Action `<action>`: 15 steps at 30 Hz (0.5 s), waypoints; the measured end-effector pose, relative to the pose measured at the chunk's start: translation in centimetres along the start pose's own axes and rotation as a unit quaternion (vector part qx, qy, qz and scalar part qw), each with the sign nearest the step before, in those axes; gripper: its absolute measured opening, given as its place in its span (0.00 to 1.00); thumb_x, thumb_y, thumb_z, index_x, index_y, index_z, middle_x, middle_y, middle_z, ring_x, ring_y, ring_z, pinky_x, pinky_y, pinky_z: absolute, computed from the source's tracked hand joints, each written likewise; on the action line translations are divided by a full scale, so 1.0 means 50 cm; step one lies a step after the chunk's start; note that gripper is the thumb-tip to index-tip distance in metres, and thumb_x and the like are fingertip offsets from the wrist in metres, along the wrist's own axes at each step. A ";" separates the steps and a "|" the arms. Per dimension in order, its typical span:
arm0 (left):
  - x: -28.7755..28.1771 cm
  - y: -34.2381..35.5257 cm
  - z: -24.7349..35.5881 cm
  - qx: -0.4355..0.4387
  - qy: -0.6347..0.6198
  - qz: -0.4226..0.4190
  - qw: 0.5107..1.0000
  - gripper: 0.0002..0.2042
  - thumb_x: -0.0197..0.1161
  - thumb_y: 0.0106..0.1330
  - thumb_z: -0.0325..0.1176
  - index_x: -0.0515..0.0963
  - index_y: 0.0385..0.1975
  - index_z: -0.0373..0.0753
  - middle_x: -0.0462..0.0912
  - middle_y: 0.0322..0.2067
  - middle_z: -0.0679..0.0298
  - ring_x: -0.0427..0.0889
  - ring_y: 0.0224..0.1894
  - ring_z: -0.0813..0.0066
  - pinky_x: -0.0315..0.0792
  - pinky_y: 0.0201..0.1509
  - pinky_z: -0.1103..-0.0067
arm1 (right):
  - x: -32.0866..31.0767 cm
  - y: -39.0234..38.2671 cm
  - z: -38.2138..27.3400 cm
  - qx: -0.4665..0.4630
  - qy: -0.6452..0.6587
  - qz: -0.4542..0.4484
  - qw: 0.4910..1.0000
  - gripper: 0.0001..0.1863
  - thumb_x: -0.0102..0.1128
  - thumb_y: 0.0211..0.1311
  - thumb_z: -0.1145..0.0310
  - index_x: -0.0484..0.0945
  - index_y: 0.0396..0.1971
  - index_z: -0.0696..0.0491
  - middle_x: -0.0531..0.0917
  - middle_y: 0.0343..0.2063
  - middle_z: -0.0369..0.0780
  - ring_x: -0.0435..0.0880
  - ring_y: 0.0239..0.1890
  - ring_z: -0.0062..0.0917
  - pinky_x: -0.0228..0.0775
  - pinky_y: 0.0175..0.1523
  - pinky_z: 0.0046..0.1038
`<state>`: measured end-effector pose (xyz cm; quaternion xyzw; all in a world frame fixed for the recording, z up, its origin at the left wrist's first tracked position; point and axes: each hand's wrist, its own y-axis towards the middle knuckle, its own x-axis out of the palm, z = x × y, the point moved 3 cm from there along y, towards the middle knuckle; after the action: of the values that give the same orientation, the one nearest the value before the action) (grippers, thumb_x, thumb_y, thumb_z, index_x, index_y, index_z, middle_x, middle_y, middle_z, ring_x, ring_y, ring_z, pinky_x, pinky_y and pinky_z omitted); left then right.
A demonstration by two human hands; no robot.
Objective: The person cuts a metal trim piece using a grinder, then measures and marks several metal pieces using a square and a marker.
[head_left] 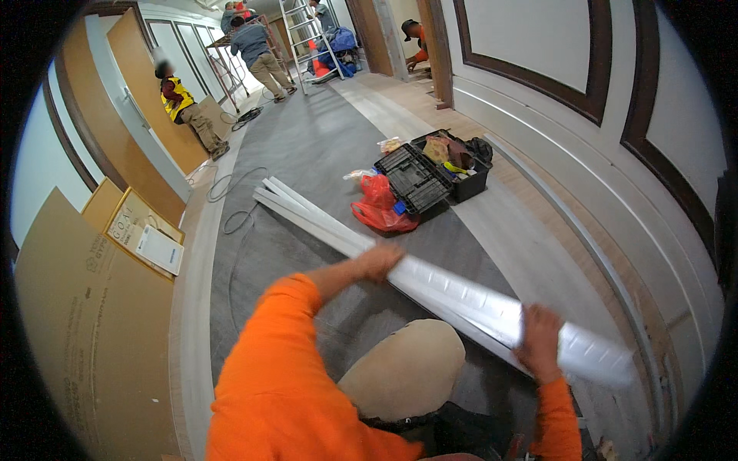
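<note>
A long, pale metal profile [457,290] with evenly spaced marks along its face slants from the middle of the floor down to the right. My left hand [378,261] is closed around it near its middle. Closer to me, my right hand [540,342] grips the same profile toward its near end, which is smeared by motion. Beneath and alongside lie more long white strips [307,219], running to the upper left. My bent knee in beige cloth [407,365] is just on the near side of the strips.
Past the strips are a red plastic bag [380,206] and an open black toolbox [470,180]. A long metal rail [580,230] runs beside the right wall. Cardboard [100,323] leans at left; a cable [231,223] crosses the floor. Several people, scaffolding and a stepladder [311,46] are farther off.
</note>
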<state>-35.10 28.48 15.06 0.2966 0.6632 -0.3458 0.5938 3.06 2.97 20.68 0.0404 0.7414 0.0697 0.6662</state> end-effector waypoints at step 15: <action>-1.280 -0.406 0.045 -0.174 0.257 0.663 0.681 0.31 0.72 0.53 0.46 0.71 0.54 0.36 0.78 0.50 0.48 0.77 0.50 0.48 0.72 0.54 0.58 | -0.350 0.308 -0.237 -0.244 0.384 0.282 0.844 0.65 0.83 0.35 0.56 0.50 0.73 0.55 0.59 0.71 0.51 0.58 0.73 0.46 0.50 0.76 0.37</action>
<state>-42.52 15.86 80.62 0.6273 0.4681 0.3496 0.5149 -7.30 14.92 41.51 0.0538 0.8537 0.4434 0.2679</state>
